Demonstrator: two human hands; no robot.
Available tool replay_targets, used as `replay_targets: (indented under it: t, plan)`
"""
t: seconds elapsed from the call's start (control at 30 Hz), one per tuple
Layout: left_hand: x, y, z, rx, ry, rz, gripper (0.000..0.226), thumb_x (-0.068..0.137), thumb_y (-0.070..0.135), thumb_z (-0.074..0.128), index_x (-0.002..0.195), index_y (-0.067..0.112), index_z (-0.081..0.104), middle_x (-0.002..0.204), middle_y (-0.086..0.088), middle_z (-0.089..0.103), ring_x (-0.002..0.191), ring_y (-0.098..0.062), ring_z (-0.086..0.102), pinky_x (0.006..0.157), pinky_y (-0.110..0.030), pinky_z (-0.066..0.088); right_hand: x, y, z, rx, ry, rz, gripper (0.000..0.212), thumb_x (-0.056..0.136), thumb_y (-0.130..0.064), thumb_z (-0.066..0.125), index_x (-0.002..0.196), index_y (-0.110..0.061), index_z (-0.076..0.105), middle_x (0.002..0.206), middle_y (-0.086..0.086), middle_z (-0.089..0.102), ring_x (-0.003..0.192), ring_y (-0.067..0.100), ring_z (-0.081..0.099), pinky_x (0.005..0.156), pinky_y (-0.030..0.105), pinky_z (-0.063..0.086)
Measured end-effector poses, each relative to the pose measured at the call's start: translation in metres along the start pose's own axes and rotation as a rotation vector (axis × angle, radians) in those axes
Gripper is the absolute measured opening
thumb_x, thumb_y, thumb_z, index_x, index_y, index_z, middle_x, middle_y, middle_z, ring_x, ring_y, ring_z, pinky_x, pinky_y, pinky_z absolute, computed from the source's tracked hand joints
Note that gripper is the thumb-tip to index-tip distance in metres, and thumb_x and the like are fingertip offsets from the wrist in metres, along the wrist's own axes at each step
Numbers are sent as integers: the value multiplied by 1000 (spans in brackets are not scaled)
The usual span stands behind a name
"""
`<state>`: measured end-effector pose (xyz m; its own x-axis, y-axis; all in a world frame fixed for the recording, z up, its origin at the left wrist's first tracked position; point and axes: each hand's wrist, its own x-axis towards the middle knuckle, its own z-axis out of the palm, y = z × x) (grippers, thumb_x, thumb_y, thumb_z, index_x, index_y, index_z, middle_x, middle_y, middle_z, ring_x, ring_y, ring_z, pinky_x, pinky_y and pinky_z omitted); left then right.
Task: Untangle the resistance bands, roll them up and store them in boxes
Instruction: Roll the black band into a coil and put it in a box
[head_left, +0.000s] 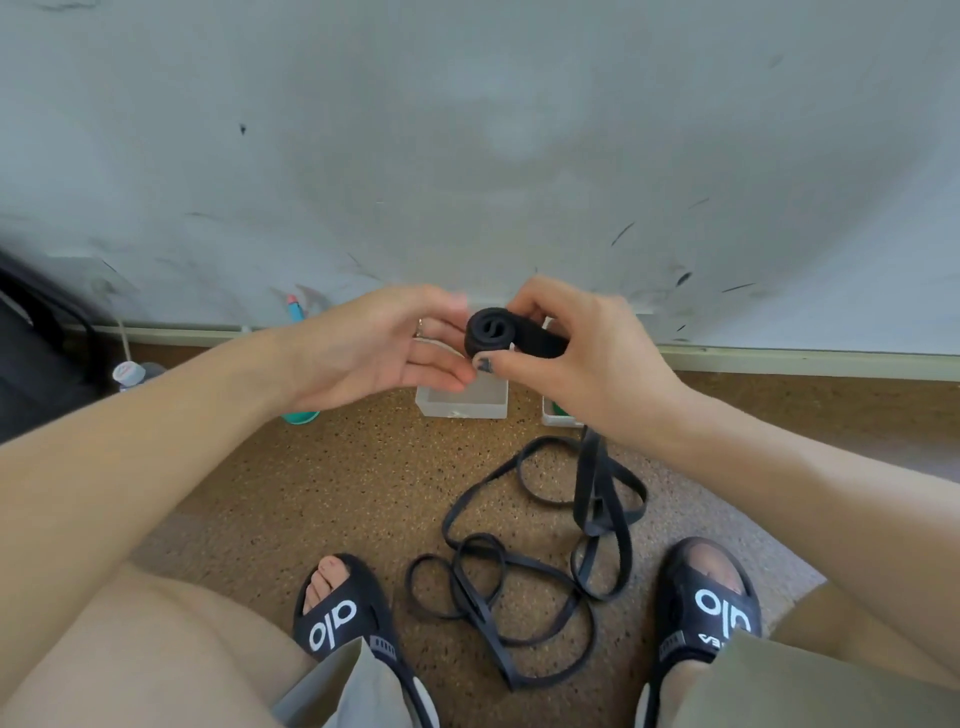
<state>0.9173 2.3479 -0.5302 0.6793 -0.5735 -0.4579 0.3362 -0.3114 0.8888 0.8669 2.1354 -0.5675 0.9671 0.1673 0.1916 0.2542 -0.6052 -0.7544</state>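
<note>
Thin black bands are lying in tangled loops on the floor between two feet. A white box is sitting by the wall. The right hand is gripping a wide black band rolled into a tight roll. The left hand is touching the roll with straight fingers.

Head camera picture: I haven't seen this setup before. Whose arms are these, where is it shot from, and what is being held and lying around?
There is no machine: a person wears the camera on the head, looking down at their own arms. The right hand pinches a black band roll, partly wound; the left hand steadies it with straight fingers. The band's loose end hangs to a tangle of bands on the floor between two sandals. Beyond stand a white box and a second box holding something green.
</note>
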Motion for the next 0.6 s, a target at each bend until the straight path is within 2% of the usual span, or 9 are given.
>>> replay_targets:
  t: [0.03,0.07,0.17,0.27,0.33,0.4,0.47,0.53,0.6]
  plan:
    - [2,0,2,-60,12,1,42,93,44,62,109,5,65,94,-8,71,76,-19,67,73,-28,58,-1,0,1,-43,38,-60,35,82,-55,71,94,-23,62,80,-7,68,71,16,63,64,44,54]
    - [4,2,6,-16,37,25,45,94,47,59,105,3,67,86,-8,68,68,-16,62,67,-26,56,-1,-1,2,-90,81,-122,37,83,-55,69,93,-20,61,77,-7,65,68,18,61,62,44,52]
    - [6,3,13,271,69,149,53,91,45,55,108,-4,67,80,-13,56,65,-14,52,65,-26,47,-3,-1,5,-204,178,-255,37,87,-51,67,89,-15,58,73,-5,58,62,22,55,53,42,49]
    - [0,13,13,471,40,174,41,91,47,54,99,11,72,72,-4,58,67,-13,56,68,-23,48,-4,0,5,-208,189,-318,39,90,-49,61,89,-10,58,75,-5,55,60,20,51,50,40,48]
    - [-1,17,14,575,1,193,33,92,49,54,94,21,72,70,-6,59,67,-13,59,69,-22,47,-5,-1,4,-199,178,-356,37,91,-45,61,90,-8,59,77,-5,54,61,19,49,50,38,47]
    - [-1,19,16,609,-13,213,31,93,47,55,101,22,73,73,-11,61,67,-12,59,69,-22,46,-5,-2,3,-188,156,-370,34,92,-41,65,91,-8,59,78,-4,54,62,20,49,51,36,46]
    - [0,21,15,608,2,223,30,92,44,57,104,21,73,70,-2,61,67,-9,58,70,-24,47,-4,-3,0,-127,103,-303,31,90,-36,72,95,-9,57,81,-3,57,65,20,54,55,38,49]
    - [-1,24,10,649,10,232,26,91,45,59,100,25,73,67,7,60,67,-8,58,72,-30,46,-2,-5,-2,5,21,-132,31,88,-27,77,102,-16,52,86,-3,62,72,20,64,62,40,54]
    - [-2,25,6,688,-7,247,22,94,49,63,95,29,72,69,2,62,68,-10,60,74,-41,46,2,-6,-5,185,-44,30,34,86,-15,76,105,-21,48,85,-4,60,74,18,65,64,37,53]
